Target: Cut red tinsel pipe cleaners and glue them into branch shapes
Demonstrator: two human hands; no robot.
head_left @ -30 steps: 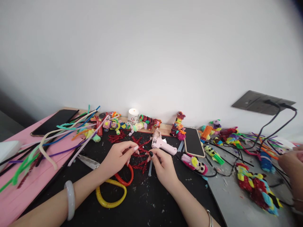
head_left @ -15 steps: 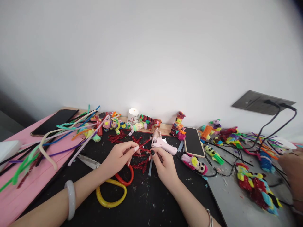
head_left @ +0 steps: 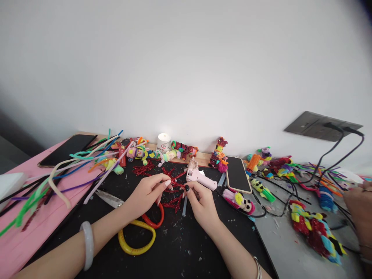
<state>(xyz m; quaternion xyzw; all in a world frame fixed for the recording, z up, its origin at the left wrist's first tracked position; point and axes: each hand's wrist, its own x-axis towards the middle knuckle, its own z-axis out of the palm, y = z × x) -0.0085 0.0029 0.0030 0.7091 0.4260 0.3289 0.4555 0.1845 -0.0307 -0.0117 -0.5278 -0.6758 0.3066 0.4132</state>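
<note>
My left hand [head_left: 154,188] and my right hand [head_left: 202,201] meet over the black mat, fingertips close together. Between them is a short piece of red tinsel pipe cleaner [head_left: 178,185], pinched by both. More cut red tinsel pieces [head_left: 173,204] lie under and behind my fingers, with another bunch [head_left: 143,169] farther left. Just beyond my right hand rests a pale pink glue gun [head_left: 203,179]. A translucent glue stick [head_left: 184,208] lies beside that hand. Under my left forearm are scissors [head_left: 136,248] with yellow and red handles, partly covered by the arm.
Loose coloured pipe cleaners [head_left: 68,176] spread over the pink surface at left, near a dark tablet [head_left: 66,150]. Along the wall stand a paper cup [head_left: 163,143] and pipe-cleaner figures [head_left: 218,155]. A phone [head_left: 238,174], cables and another person's hand [head_left: 359,209] are at right.
My hands stay in nearly the same place, still pinching the red tinsel piece. The other person's hand at the right edge has shifted slightly.
</note>
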